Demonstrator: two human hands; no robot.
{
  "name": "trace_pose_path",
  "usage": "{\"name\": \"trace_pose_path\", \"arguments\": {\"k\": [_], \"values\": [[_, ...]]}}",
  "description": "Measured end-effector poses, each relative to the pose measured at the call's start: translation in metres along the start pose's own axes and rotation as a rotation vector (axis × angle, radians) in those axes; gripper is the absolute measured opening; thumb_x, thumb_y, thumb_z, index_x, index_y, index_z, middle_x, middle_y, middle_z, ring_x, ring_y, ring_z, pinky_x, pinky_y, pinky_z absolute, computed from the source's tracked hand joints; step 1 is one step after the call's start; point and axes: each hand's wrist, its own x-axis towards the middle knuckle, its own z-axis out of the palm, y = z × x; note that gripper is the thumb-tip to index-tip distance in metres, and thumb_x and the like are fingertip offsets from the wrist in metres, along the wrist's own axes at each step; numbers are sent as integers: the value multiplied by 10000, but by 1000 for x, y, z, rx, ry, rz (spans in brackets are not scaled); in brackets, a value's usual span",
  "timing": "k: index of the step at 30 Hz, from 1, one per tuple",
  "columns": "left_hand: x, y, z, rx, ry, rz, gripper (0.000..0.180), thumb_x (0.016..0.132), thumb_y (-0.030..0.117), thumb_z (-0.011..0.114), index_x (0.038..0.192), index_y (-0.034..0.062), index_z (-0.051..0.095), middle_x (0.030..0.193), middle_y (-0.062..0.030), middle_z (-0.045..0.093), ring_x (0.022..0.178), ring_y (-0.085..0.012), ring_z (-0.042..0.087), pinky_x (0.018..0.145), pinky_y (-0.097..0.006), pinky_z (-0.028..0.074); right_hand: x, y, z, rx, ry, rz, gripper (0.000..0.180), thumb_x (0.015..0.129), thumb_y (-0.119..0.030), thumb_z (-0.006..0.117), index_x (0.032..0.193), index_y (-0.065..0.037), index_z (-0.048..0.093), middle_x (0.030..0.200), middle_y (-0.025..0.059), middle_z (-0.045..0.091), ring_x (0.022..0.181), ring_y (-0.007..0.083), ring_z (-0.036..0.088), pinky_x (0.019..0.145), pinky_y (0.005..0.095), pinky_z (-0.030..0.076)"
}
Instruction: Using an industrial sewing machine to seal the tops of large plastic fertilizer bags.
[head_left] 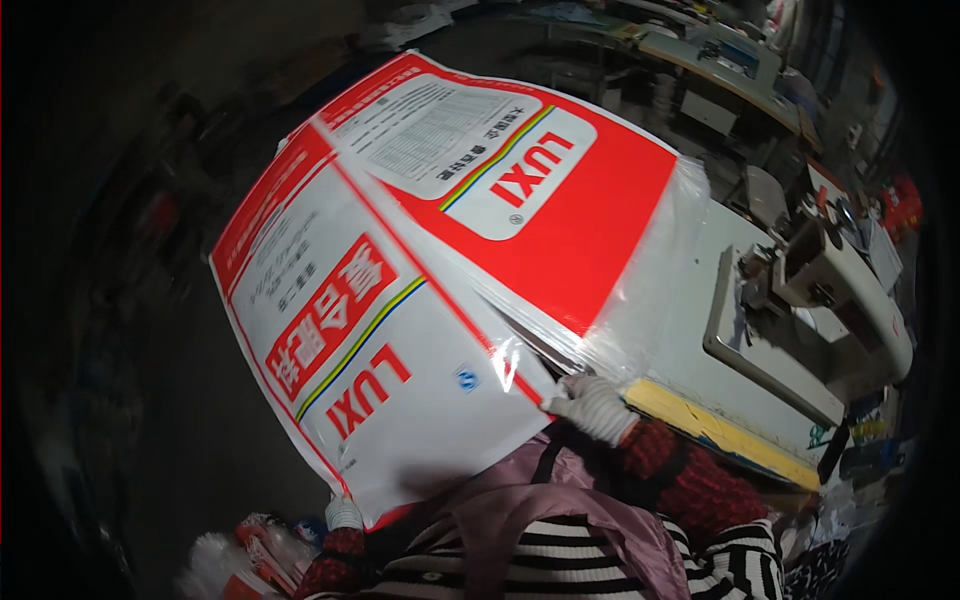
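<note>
Up in front of the chest, the big red-and-white bags [400,300] slant from low left to high right over the desk [690,340], with the right hand [592,405] pinching the near edge and the left hand [343,513] gripping the bottom corner.

Stack of printed sacks [440,260] at centre, resting on the counter [690,330], sewing machine [830,300] at three o'clock, workbenches [720,60] at one o'clock behind
</note>
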Motion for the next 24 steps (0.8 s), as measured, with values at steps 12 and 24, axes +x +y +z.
{"name": "trace_pose_path", "arguments": {"k": [12,24], "values": [[2,25,-1,66,-390,-189,651,708,479,702,1166,29,597,1132,-224,621,1108,-355,578,929,-405,480,109,88,114,158,-229,177,348,867,-329,615,950,9,632,805,142,658,759,256,622,706,359,475],[79,181,-11,-185,-190,107,564,818,392,644,1197,-9,527,1131,-202,614,1074,-354,585,901,-428,487,-7,50,8,798,-394,373,183,887,-167,649,1030,-62,605,820,-29,594,772,62,549,691,214,473]]}}
